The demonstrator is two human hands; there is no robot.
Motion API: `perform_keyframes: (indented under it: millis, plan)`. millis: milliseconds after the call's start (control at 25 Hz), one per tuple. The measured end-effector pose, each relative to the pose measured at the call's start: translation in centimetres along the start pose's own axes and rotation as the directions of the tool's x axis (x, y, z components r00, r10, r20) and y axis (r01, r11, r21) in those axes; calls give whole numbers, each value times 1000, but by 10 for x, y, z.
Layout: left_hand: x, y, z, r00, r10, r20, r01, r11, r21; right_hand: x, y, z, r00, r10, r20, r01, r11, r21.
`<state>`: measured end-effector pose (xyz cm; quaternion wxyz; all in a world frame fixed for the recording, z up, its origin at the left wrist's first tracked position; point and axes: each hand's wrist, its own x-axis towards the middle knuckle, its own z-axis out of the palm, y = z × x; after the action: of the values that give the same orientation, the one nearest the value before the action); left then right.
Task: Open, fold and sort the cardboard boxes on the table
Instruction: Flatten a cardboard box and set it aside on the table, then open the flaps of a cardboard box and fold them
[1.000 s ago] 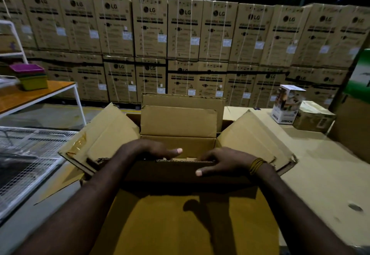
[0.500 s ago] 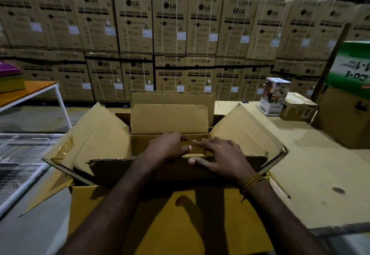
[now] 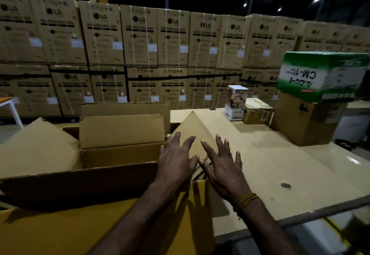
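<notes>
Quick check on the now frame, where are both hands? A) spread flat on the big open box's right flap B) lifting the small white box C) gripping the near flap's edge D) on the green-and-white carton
A: the left hand and right hand lie side by side with fingers spread and straight on the right flap of the open box.

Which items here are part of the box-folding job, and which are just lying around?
In the job: open cardboard box; its right flap, with left hand and right hand spread flat on it; table.

Lying about: green-and-white carton on a brown box; small white printed box; small brown box; stacked LG cartons behind.
</notes>
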<state>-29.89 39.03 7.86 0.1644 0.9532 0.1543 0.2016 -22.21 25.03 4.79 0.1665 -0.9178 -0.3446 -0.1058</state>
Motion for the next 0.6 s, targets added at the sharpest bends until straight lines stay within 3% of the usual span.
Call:
perform_keyframes:
  millis: [280,600]
  plan:
    - [22,129,100,995,86,-44,-85,996,28,-39,157,-28,991,99,-95,-104,993,-48]
    - [49,249,202,968,237,82,-230,970,-84,-75,293,-59,957,274,-98,-282,956,-84]
